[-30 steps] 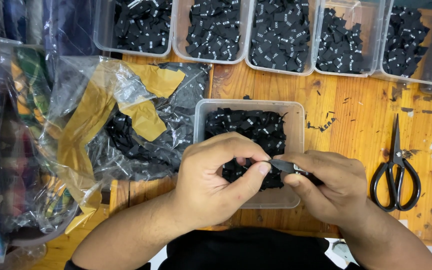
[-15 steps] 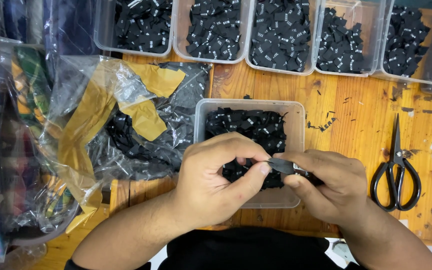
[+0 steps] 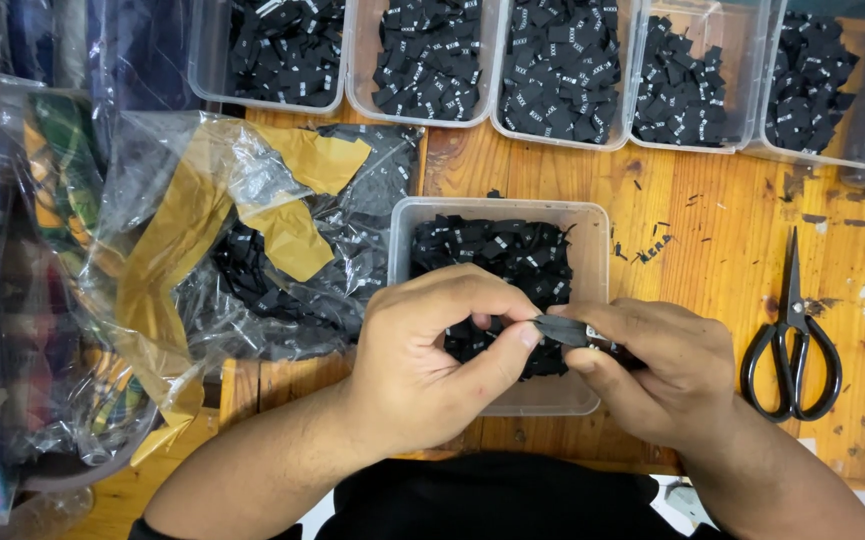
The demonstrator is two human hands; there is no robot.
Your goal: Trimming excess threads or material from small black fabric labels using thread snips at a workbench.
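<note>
Both hands meet over the clear plastic tub (image 3: 562, 398) that stands at the near edge of the wooden desk (image 3: 712, 260), so any piece that slips would fall back among the black fabric labels (image 3: 492, 250) heaped inside it. The left hand (image 3: 427, 365) pinches the near end of a small stack of black labels (image 3: 562, 328) between thumb and forefinger, its grip closed on that end; the other fingers curl loosely under, and the wrist bends inward from the forearm that comes in low from the left. The right hand (image 3: 667, 365) has its grip closed on the other end of the same stack, thumb on top and fingers folded beneath, so the stack is held level between the two hands, just above the tub's contents. The row of tubs (image 3: 552, 70) along the far edge holds more black labels, each lot in its own container, which looks like sorting by kind. The black scissors (image 3: 790, 335) lie shut on the desk to the right, near the right hand but untouched. To the left, an opened clear bag with yellow tape (image 3: 252, 230) spills further labels beside the tub, next to wrapped bundles of patterned cloth (image 3: 22, 300).
</note>
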